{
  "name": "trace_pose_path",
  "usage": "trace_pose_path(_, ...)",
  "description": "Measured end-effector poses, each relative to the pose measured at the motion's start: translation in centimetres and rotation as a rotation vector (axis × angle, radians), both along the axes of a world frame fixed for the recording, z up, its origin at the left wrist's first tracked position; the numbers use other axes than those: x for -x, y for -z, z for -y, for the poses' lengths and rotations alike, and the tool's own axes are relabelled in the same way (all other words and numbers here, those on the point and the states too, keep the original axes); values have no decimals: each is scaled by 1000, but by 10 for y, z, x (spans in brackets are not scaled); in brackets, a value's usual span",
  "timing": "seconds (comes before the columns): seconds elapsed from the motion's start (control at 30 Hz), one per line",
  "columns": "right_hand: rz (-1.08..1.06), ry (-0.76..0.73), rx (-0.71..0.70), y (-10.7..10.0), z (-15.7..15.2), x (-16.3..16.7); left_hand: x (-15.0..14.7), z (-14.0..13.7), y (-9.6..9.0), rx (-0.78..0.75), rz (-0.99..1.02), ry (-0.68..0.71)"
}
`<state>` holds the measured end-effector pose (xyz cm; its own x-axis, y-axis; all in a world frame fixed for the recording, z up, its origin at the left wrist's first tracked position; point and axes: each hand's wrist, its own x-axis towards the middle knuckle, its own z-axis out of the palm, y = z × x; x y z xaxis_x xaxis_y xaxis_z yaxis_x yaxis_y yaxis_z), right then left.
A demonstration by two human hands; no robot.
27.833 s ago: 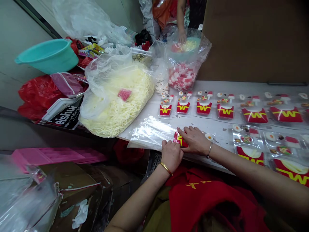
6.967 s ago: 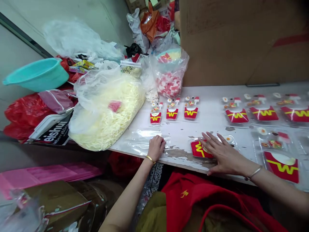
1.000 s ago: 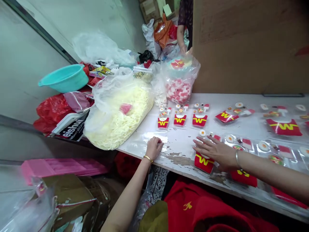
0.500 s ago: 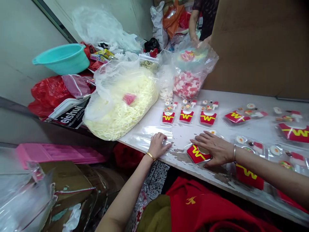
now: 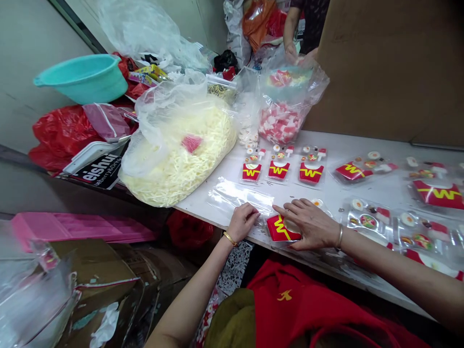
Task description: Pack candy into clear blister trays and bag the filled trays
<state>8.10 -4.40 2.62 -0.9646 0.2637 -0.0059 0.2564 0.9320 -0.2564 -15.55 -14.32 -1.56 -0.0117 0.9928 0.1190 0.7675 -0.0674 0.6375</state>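
Note:
At the table's near edge my left hand (image 5: 243, 222) is closed, thumb and fingers pinching the edge of a clear plastic bag (image 5: 237, 193) that lies flat. My right hand (image 5: 308, 224) rests with fingers spread over a red fries-box piece (image 5: 279, 229) with a yellow W. Part of that piece is hidden under the palm, and its left end almost meets the bag. A small fried-egg piece (image 5: 318, 203) shows just beyond the right hand's knuckles.
Several packets with red W pieces (image 5: 278, 170) lie behind and to the right. A big bag of pale yellow strips (image 5: 181, 164) stands at left, beside a turquoise basin (image 5: 85, 79). A co-worker's hands (image 5: 299, 57) hold a bag of pink-and-white pieces (image 5: 281, 123). A cardboard sheet (image 5: 391, 72) stands at the back right.
My right hand has slid left with the red piece, closer to my left hand. My left hand's fingers have closed, and the clear bag has shifted right.

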Motion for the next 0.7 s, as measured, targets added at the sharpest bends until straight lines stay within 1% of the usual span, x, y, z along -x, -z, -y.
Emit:
trace_pose_path(0.07, 12, 7, 5, 2, 4, 0, -6, -1, -4, -10, 48, 50)
trace_pose_path(0.17, 19, 23, 5, 5, 7, 0, -11, -4, -11, -24, 51, 133)
trace_pose_path(0.23, 23, 34, 5, 6, 9, 0, -12, -6, -14, -28, 75, 142)
trace_pose_path(0.33, 19, 55, 2, 8, 11, 1, -11, -8, -16, -16, 165, 101)
trace_pose_path(0.4, 19, 63, -4, 9, 12, 3, -9, -9, -16, 6, 169, 121)
trace_pose_path(0.47, 28, 63, -14, 10, 12, 5, -9, -9, -17, 22, 98, 172)
trace_pose_path(0.53, 37, 67, -22, 12, 13, 7, -12, -5, -21, 14, 1, 187)
trace_pose_path(0.63, 41, 88, -34, 13, 14, 8, -21, 3, -25, -14, -126, 146)
trace_pose_path(0.7, 39, 98, -39, 13, 16, 9, -30, 8, -24, -15, -198, 118)
